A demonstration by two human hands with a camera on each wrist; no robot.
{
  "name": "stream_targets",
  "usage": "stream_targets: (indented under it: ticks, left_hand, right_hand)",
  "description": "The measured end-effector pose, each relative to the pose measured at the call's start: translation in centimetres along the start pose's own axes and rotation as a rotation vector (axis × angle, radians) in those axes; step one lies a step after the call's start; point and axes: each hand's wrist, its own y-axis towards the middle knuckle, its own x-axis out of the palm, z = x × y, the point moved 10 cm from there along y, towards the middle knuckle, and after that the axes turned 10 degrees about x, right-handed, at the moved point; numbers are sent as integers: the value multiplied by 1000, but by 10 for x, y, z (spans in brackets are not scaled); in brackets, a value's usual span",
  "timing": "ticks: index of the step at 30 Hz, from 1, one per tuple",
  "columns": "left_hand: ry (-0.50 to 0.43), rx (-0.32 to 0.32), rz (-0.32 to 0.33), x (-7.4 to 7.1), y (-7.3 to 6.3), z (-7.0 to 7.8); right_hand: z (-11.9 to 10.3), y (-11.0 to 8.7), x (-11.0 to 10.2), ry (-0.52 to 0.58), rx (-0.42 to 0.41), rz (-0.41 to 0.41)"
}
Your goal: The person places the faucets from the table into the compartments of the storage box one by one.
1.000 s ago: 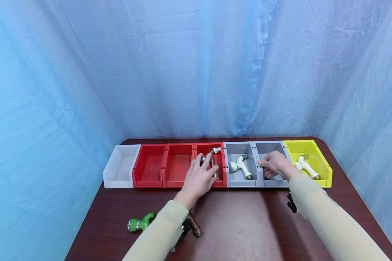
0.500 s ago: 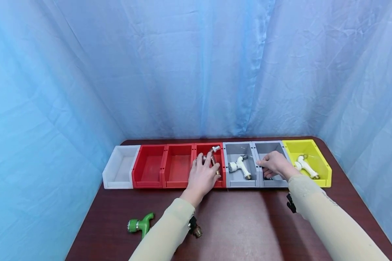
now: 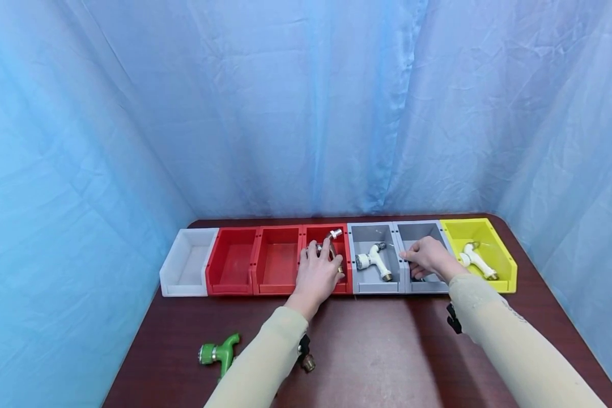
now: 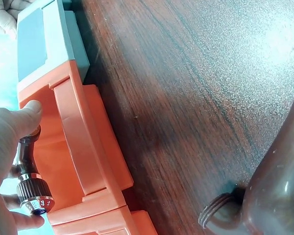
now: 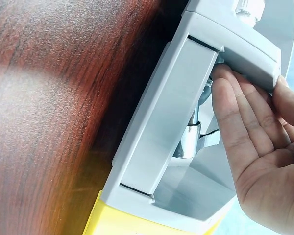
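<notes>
In the head view my left hand reaches into the third red bin from the left. It grips a brown tap with a ridged metal knob, thumb near one end and fingers by the knob. My right hand is at the right-hand grey bin. Its thumb lies over the side wall and its fingers are inside, pinching that wall between them. Below the fingers a chrome tap lies in the bin, partly hidden by the front lip and the hand.
One white tap lies in the left-hand grey bin, another white tap in the yellow bin. A white bin ends the row at left. On the table are a green tap and a second brown tap, partly behind the left forearm.
My left hand has shifted slightly right with its fingers on the brown tap, which has turned a little in the red bin. The right hand has stayed in place.
</notes>
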Motion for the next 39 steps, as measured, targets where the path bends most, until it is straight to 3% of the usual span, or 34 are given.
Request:
stream_targets:
  ticks: [10,16,20,27,39]
  left_hand:
    - [23,6,3,4,3,0]
    - [-3,15,-54,13,3,-5]
    - [-17,19,-63,11,-1,-11]
    - [-41,21,-91,6,-13,-19]
    - [-81,74,-103,-5,-45,-25]
  right_hand:
    - [0,0,0,-1,-1,-2]
    - [2,-1,1,3,6,-2]
    - [1,-1,1,7,9,-5]
    - [0,0,2,17,1,-9]
    - [1,0,1,9,15,-11]
